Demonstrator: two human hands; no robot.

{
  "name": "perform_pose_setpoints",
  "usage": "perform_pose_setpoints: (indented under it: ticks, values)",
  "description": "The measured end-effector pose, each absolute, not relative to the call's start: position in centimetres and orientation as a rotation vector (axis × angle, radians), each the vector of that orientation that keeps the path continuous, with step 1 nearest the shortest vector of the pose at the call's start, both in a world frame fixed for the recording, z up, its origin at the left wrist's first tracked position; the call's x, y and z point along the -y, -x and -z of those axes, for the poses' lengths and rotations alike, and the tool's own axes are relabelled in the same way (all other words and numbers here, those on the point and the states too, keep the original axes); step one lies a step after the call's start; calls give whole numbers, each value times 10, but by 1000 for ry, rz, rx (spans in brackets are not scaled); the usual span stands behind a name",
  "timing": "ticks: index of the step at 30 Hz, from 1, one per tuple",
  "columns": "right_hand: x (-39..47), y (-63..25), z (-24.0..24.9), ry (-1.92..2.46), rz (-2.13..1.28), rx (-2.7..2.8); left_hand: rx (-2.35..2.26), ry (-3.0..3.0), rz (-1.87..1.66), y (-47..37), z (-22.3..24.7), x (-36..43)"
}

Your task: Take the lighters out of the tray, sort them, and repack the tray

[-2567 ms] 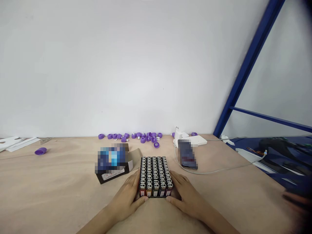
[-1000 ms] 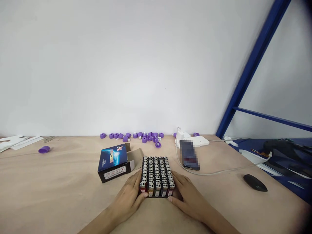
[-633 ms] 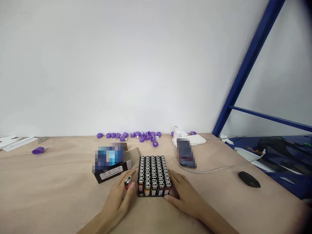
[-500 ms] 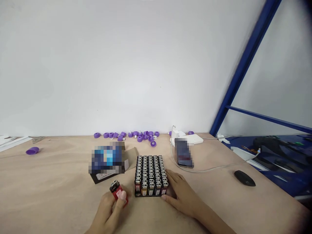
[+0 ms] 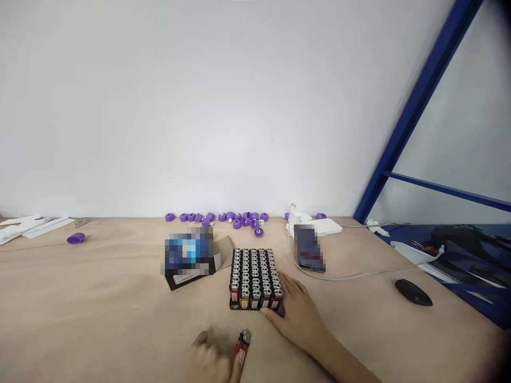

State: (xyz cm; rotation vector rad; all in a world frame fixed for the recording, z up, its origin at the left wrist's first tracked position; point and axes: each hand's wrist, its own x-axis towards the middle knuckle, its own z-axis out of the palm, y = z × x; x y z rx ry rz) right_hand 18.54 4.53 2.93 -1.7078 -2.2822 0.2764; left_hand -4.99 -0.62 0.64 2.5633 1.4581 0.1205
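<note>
A black tray (image 5: 235,306) holds rows of upright lighters (image 5: 255,279) with metal tops. My right hand (image 5: 300,314) lies along the tray's right side, its thumb at the front right corner and its fingers beside the lighters. Nearer to me, my left hand (image 5: 211,361), partly smeared by motion, is closed on a red lighter (image 5: 241,348), in front of the tray. The lighter's metal top points away from me. Left of the tray stands an open box (image 5: 194,276) with a blurred blue picture on it.
Several purple caps (image 5: 237,223) lie along the wall, and one purple piece (image 5: 75,238) sits far left. A phone (image 5: 309,250) leans by a white power strip (image 5: 329,226) with a cable. A black mouse (image 5: 413,292) rests at the right. White papers (image 5: 40,227) lie back left.
My left hand has moved right and nearer to me with the red lighter, which has turned. The view has shifted slightly. My right hand stays beside the tray.
</note>
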Motion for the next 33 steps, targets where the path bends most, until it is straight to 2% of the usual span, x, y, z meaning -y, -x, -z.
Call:
perform_pose_setpoints:
  ticks: [4, 11, 16, 27, 33]
  values:
    - [-55, -177, -28, 1764, -231, 2245, -1428, -2577, -166, 50, -19, 5]
    - [-65, -173, -23, 1771, -155, 2219, -1545, -2311, -674, 60, -37, -45]
    - [-65, -174, -19, 1766, -148, 2227, -1468, -2239, -829, 60, -30, -82]
    - [-65, -174, -20, 1743, -205, 2194, -1415, -2204, -1035, 61, -23, -83]
    - [-52, -183, -22, 1739, -220, 2011, -1375, -2086, -1245, 62, -42, -70]
